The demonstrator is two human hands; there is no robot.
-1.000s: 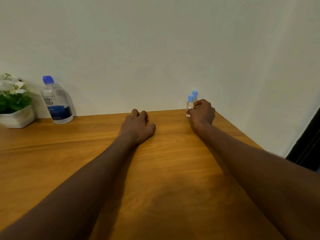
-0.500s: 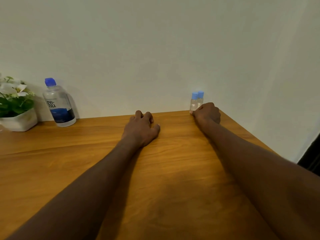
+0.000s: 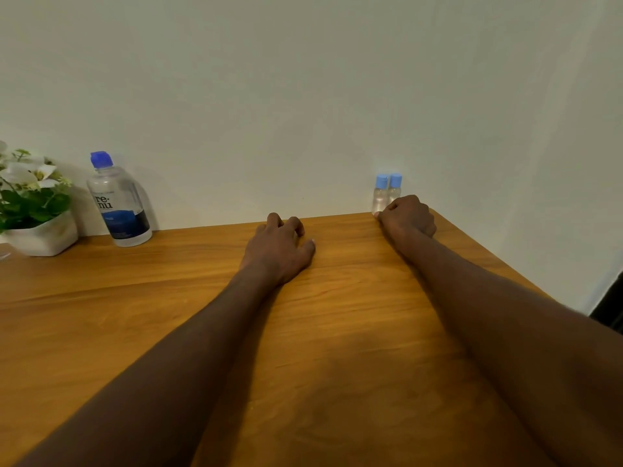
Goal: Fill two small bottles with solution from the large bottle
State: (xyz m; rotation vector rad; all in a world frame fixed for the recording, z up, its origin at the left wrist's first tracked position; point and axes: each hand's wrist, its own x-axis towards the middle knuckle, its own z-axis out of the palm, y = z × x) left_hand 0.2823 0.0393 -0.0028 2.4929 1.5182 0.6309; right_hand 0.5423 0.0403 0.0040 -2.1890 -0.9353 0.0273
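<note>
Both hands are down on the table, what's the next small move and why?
Probably close the right hand around the nearer small bottle and draw it forward: both capped small bottles stand by the wall right behind that hand, while the large bottle stands far left.

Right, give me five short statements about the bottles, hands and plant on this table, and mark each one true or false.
1. The large bottle has its blue cap on. True.
2. The two small bottles lie tipped over. False: both stand upright, side by side against the wall.
3. The left hand holds the large bottle. False: it rests on the wooden table, holding nothing.
4. The potted plant stands left of the large bottle. True.
5. The right hand is next to the small bottles. True.
</note>
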